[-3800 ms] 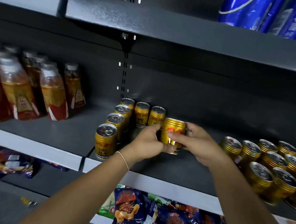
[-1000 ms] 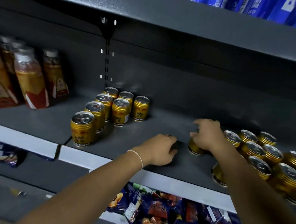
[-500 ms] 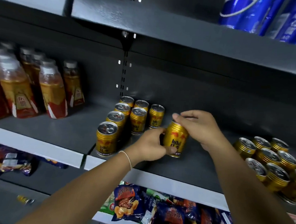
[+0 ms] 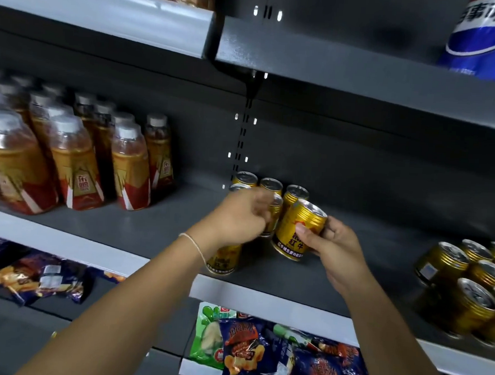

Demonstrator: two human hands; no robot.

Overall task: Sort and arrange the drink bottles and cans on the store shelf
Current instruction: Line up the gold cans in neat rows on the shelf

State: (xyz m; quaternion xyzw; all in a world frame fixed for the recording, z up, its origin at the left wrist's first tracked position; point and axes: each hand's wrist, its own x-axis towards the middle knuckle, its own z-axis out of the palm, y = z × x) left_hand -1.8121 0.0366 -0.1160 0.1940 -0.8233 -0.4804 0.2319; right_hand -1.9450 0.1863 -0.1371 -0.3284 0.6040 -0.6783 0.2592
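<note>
Right grip (image 4: 334,247) holds a gold, ribbed metal drink can with red print (image 4: 298,231), thumb across the label and fingers behind. This can is tilted, top leaning toward 1 o'clock, its base low over the dark grey metal shelf (image 4: 151,225); contact with the shelf cannot be told. It sits just beside a cluster of upright gold cans (image 4: 269,185), at the cluster's 3 o'clock edge. Left grip (image 4: 238,215) lies over the front of that cluster with its fingers (image 4: 263,214) curled against 1 can; I cannot tell whether it holds that can or only touches it. Another can of the cluster stands beneath the left wrist, which wears a thin pale string bracelet (image 4: 192,243).

At 3 o'clock on the same shelf, well apart, stands a loose group of gold cans (image 4: 466,282). At 9 o'clock stand clear plastic bottles of amber drink with white caps (image 4: 77,159). Blue packaging with a red, white and blue logo (image 4: 484,42) sits on the upper shelf at 1 o'clock. Dark snack bags (image 4: 259,347) lie on the shelf below at 6 o'clock.
</note>
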